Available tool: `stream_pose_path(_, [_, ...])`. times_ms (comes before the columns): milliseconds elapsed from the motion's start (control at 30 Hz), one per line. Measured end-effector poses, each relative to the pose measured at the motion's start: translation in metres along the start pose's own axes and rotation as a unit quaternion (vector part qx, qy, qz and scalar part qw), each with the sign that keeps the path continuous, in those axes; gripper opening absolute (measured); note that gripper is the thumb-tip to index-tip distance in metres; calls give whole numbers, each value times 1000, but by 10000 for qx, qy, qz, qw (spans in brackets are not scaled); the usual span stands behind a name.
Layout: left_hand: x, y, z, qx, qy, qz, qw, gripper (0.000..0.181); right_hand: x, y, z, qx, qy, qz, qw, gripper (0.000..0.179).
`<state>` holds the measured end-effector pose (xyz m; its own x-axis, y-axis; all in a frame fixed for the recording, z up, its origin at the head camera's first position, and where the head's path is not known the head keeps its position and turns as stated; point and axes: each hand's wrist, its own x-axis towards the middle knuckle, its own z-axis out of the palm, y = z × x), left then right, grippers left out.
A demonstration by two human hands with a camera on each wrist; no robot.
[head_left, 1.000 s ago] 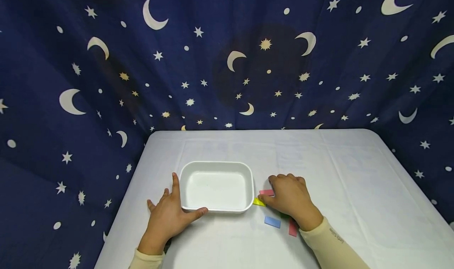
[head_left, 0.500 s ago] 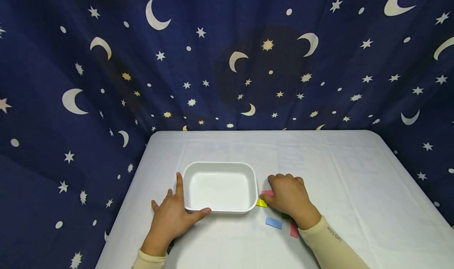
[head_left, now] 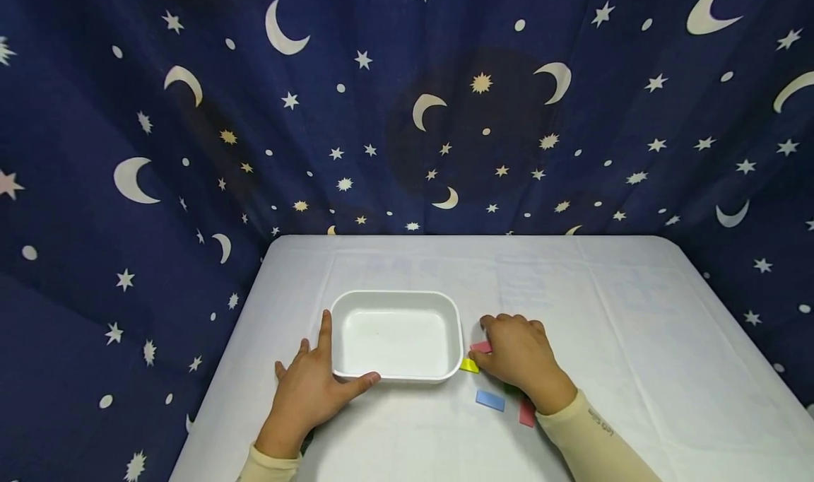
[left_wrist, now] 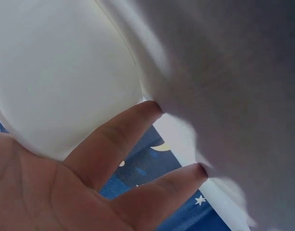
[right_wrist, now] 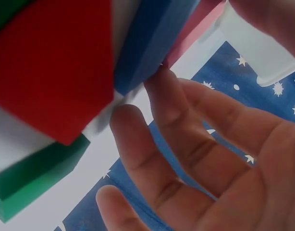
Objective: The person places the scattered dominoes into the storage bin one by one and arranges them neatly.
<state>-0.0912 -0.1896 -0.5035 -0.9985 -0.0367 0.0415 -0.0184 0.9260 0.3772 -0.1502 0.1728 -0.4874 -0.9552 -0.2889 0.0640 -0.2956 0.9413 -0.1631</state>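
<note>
A white rectangular tray (head_left: 413,378) stands on the table. My left hand (head_left: 308,390) lies at its near left corner, fingers spread and straight, thumb along the front rim. To the tray's right, my right hand (head_left: 524,358) reaches down over several small coloured blocks. Near its thumb lie a pink block (head_left: 481,347) and a yellow block (head_left: 469,365). A blue block (head_left: 490,400) and a reddish block (head_left: 527,412) lie nearer me. In the right wrist view, fingertips meet a blue block (right_wrist: 152,43); the thumb's tip is out of sight, so a grip is unclear.
The white-covered table (head_left: 610,355) extends behind and to the right of the blocks. A dark blue curtain (head_left: 381,114) with moons and stars hangs behind the table and along its sides. A green block (right_wrist: 42,178) sits under the right hand.
The head view has shifted slightly. Both hands, the tray and the blocks stay almost still relative to each other.
</note>
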Motion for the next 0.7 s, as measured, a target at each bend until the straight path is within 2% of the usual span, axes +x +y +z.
stream_pose_path(333, [1, 2, 1, -131, -41, 32, 9999, 150, -2, 1, 0, 175, 69, -53, 9998, 61])
stream_pose_path(700, [2, 7, -1, -262, -211, -211, 9992, 151, -5, 0, 0, 268, 186, -75, 9994, 65])
